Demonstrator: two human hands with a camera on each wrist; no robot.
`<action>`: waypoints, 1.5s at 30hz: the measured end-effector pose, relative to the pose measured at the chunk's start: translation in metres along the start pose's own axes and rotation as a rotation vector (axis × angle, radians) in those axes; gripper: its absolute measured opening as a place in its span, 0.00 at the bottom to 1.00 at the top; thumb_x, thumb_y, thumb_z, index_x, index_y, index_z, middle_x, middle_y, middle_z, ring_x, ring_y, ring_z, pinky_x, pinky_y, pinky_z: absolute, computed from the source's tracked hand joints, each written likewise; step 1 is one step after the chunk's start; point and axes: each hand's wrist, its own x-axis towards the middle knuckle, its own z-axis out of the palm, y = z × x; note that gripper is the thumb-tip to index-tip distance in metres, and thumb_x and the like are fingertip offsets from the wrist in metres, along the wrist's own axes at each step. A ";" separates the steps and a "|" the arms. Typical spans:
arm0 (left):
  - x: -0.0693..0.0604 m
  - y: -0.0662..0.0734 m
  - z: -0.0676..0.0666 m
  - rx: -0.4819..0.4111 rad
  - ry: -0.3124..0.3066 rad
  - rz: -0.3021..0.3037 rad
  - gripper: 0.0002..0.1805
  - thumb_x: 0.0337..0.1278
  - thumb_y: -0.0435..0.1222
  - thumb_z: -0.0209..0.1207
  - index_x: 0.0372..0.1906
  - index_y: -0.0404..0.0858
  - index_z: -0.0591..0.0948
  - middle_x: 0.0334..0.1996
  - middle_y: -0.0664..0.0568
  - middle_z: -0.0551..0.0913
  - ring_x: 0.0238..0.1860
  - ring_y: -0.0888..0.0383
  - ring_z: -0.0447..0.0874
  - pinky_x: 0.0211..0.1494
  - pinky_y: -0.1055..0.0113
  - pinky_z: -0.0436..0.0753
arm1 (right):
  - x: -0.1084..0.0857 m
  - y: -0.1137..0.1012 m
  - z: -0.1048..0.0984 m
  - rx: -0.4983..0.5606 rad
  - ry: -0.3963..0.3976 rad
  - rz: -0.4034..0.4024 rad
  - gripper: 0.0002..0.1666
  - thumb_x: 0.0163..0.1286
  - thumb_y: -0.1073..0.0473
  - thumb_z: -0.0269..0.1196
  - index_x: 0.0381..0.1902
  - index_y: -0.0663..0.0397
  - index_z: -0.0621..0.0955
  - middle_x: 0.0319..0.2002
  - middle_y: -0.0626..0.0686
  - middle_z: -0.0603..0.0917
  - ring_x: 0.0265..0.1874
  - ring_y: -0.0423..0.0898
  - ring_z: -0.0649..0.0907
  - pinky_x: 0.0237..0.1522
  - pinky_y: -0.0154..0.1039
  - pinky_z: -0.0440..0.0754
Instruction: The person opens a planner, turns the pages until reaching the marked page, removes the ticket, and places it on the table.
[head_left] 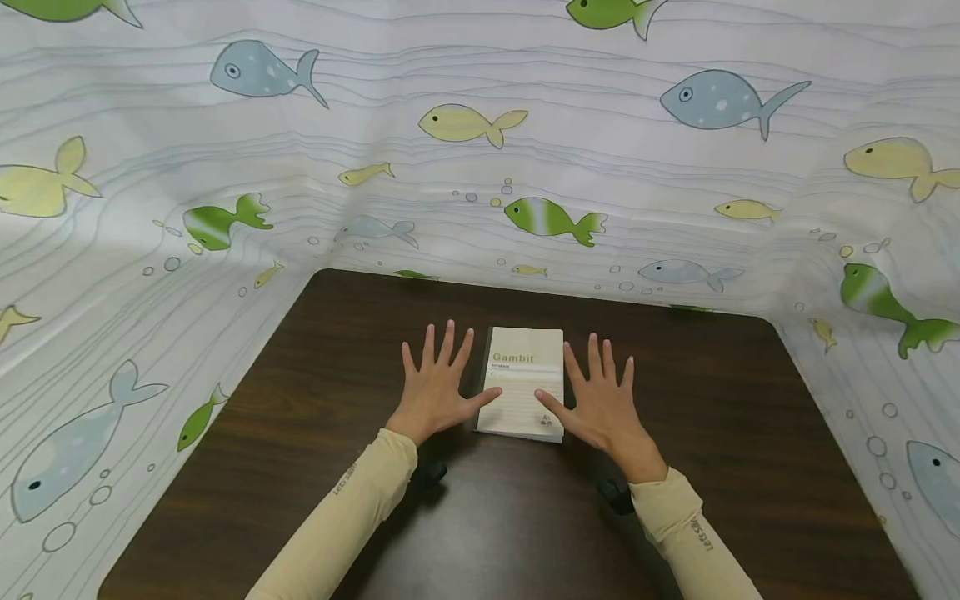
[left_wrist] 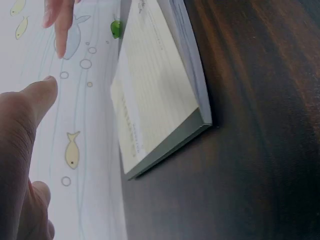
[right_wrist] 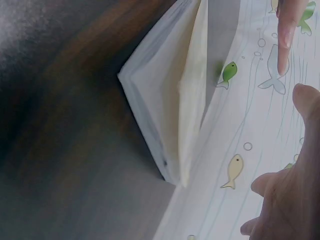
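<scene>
A cream notebook [head_left: 522, 412] with "Gambit" printed on its cover lies on the dark wooden table [head_left: 720, 433]. My left hand [head_left: 435, 393] is at its left side, fingers spread straight and thumb over the cover in the head view. On the other side my right hand [head_left: 606, 408] mirrors it, fingers also spread. Both wrist views show the hands raised, with a gap between them and the notebook. In the right wrist view the notebook's cover [right_wrist: 193, 95] stands slightly lifted from the pages. A dark spine edge [left_wrist: 172, 145] shows in the left wrist view.
A white sheet printed with fish [head_left: 465, 200] rises behind the table and along both sides. Beneath each wrist a small black object [head_left: 615, 496] shows. Pale sleeves [head_left: 352, 508] cover both forearms.
</scene>
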 end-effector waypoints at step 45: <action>-0.009 0.011 0.078 -0.223 -0.033 0.047 0.57 0.63 0.74 0.48 0.84 0.42 0.52 0.84 0.43 0.45 0.83 0.40 0.41 0.77 0.28 0.37 | -0.002 -0.014 0.067 0.313 -0.015 0.095 0.54 0.76 0.28 0.51 0.84 0.58 0.52 0.81 0.68 0.49 0.80 0.69 0.49 0.73 0.76 0.35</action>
